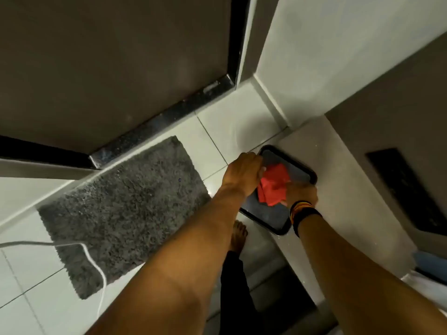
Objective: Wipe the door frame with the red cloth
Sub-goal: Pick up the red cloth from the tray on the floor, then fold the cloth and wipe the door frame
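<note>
Head view: red cloth (272,187) between left hand (243,171) and right hand (301,192).

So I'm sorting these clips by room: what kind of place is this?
Probably a home entryway or hallway by a door. A dark door frame meets a white tiled floor, a grey shaggy mat lies before it, and both hands reach a red cloth in a tray on a ledge.
</note>
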{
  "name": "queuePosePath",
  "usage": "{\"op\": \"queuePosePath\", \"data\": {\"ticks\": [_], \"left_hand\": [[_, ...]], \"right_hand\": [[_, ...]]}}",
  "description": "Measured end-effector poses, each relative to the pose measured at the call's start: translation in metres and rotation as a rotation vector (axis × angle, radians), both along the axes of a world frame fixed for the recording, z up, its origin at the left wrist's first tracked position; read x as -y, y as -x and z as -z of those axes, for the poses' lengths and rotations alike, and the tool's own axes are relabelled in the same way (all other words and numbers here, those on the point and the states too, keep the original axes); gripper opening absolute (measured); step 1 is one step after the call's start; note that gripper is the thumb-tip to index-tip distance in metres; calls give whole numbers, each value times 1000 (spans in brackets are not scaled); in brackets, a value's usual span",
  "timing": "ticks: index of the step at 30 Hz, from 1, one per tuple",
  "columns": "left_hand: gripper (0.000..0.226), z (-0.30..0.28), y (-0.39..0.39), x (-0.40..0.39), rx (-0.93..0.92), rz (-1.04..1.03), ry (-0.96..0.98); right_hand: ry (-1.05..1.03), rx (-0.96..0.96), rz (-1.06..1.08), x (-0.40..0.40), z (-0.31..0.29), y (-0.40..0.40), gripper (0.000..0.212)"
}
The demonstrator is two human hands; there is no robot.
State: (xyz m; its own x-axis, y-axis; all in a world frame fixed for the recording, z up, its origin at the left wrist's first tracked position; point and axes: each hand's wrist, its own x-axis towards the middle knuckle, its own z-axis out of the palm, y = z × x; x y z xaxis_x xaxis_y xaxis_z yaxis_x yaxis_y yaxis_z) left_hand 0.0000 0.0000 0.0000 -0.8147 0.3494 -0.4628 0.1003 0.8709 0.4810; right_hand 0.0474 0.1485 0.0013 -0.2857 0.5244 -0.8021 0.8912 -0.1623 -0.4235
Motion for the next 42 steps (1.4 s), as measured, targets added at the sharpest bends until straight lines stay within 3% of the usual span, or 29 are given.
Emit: {"op": "queuePosePath", "data": {"ticks": [3,11,17,20,23,29,32,42], "left_hand": [[43,31,-2,-25,93,1,41],[41,56,5,-52,118,-49,141],[33,16,15,-30,304,-374,-162],[30,-23,29,-10,342,-461,-314],[30,-85,61,21,259,-495,-409],[38,-257,126,98,-53,-559,-502],[37,-356,147,151,-254,-572,-525],[31,-672,93,351,-869,-726,-593]], "right_hand": [[154,75,247,-6,31,-17,43],[198,16,389,-7,54,-16,46],[169,-144,326,-12,20,-12,16],[201,-317,247,-6,-23,8,22],[215,-456,138,14,-87,48,14],[259,-753,80,87,-250,139,37],[284,-927,-32,137,-348,173,37],[469,-1446,-347,346,-661,177,33]]}}
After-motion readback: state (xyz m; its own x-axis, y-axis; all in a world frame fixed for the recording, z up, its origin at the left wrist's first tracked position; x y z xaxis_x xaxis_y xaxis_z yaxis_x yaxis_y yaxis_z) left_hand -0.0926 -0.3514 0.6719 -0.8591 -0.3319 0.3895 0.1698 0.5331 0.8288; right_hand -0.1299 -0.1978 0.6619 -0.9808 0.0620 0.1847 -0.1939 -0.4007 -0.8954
